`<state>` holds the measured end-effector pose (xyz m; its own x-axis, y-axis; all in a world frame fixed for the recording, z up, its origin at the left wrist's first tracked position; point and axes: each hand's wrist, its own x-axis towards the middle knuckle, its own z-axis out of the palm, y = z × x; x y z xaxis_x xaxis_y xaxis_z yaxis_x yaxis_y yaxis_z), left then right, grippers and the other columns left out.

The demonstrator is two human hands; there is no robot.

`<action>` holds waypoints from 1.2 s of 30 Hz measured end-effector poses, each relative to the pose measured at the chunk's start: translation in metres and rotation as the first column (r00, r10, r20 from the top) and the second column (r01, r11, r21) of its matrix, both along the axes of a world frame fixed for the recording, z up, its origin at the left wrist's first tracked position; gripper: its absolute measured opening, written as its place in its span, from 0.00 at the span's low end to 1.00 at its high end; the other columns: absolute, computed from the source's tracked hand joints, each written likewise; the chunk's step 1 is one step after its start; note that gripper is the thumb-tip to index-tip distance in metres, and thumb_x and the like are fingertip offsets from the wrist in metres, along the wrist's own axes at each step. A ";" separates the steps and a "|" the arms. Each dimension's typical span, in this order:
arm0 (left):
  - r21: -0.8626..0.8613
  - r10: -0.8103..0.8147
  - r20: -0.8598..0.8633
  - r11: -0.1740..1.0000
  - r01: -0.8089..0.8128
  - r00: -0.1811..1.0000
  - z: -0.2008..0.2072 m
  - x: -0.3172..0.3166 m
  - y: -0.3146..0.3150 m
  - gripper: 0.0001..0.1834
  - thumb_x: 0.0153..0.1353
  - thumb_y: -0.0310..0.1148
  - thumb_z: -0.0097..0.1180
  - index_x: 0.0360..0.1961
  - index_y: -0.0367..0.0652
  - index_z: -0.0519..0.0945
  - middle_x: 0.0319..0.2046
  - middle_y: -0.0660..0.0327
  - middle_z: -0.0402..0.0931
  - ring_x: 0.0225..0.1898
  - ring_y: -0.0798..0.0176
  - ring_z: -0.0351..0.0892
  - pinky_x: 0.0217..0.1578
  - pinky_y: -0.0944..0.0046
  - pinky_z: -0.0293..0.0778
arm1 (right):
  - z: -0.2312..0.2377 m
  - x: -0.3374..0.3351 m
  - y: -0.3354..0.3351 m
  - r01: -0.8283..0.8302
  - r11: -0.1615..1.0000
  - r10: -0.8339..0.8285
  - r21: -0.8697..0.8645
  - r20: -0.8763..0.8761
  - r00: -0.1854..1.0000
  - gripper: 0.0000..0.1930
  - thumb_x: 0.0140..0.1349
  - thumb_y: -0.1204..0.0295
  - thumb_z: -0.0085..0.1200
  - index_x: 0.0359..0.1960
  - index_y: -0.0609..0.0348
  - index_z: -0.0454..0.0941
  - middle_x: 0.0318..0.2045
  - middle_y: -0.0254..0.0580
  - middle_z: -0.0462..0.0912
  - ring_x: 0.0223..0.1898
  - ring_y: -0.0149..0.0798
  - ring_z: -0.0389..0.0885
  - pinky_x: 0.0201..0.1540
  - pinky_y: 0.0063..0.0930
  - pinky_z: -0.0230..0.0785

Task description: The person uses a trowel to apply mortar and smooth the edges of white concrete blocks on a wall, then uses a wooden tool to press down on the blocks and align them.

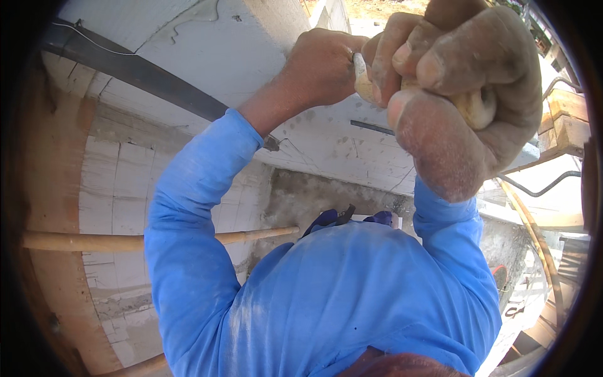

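Close in front of me at the upper right, my right hand (465, 100) is closed round a pale, rounded wooden-looking handle (475, 108). Grey dust coats its fingers and thumb. The handle's other end comes out on the left, beside my left hand (323, 66). That hand is closed too, by the edge of a pale block wall (245, 56); its fingertips are hidden, so what it grips cannot be made out. Whatever tool the handle belongs to is covered by my hands. Both my arms, in blue sleeves, are raised.
A dark metal bar (138, 72) runs along the wall at the left. Below it a wooden pole (119, 242) crosses toward my side. Timber pieces (568, 122) and bent rods (546, 187) stand at the right. Rough grey concrete (301, 195) lies below.
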<state>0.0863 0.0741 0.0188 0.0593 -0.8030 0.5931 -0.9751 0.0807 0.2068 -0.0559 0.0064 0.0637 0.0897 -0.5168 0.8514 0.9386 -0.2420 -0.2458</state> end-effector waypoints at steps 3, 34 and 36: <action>0.118 0.020 0.069 0.993 -0.028 0.997 0.013 -0.005 -0.016 0.10 0.48 0.27 0.54 0.32 0.48 0.83 0.20 0.56 0.78 0.23 0.52 0.78 0.27 0.56 0.74 | -0.001 -0.006 -0.002 -0.034 0.987 0.046 0.159 -0.077 0.996 0.09 0.62 0.78 0.53 0.24 0.59 0.68 0.16 0.32 0.64 0.13 0.25 0.65 0.15 0.17 0.63; 0.552 0.020 0.350 0.803 -0.224 0.937 0.058 -0.019 -0.041 0.14 0.47 0.27 0.49 0.33 0.40 0.84 0.28 0.44 0.79 0.33 0.45 0.80 0.37 0.52 0.75 | -0.056 -0.024 -0.085 -0.136 0.930 0.200 -0.341 0.161 0.966 0.13 0.60 0.81 0.41 0.45 0.60 0.71 0.40 0.49 0.77 0.34 0.43 0.81 0.37 0.49 0.76; 0.533 -0.006 0.377 0.819 -0.212 0.926 0.045 -0.009 -0.037 0.14 0.47 0.27 0.50 0.34 0.40 0.84 0.28 0.46 0.79 0.32 0.46 0.80 0.36 0.52 0.75 | -0.069 -0.010 -0.076 -0.165 0.943 0.225 -0.289 0.187 0.956 0.12 0.58 0.81 0.42 0.44 0.60 0.71 0.37 0.48 0.76 0.32 0.43 0.81 0.37 0.49 0.76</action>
<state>0.0777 0.0376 0.0641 0.0404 -0.9982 0.0433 -0.9847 -0.0471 -0.1677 -0.0658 -0.0693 -0.0050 -0.0345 -0.2583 0.9654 0.9969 -0.0774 0.0149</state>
